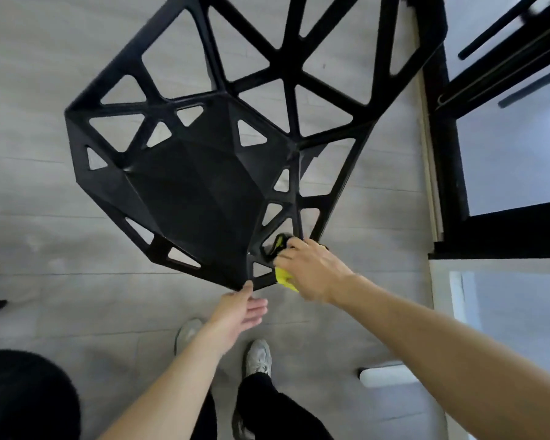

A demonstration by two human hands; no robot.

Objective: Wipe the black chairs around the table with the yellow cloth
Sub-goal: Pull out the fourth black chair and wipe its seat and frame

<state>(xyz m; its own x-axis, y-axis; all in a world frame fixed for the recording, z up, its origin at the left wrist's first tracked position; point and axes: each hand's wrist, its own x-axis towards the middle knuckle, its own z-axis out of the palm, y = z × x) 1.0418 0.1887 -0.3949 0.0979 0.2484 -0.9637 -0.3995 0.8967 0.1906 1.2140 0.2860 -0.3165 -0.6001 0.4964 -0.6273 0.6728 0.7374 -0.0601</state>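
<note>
Soft, even daylight — no glare, only faint shadows on the grey floor [61, 217]. Wide-angle bending stretches the edges; the right hand [311, 271] and far right corner are motion-blurred.

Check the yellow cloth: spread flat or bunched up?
Bunched. The yellow cloth shows only as a crumpled wad under the right hand, pressed against the black chair frame.

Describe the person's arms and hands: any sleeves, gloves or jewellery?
Both forearms are bare up to the frame edge: no sleeves in view. The left hand and right hand wear no gloves, and no rings, watch or bands show on fingers or wrists.
</note>
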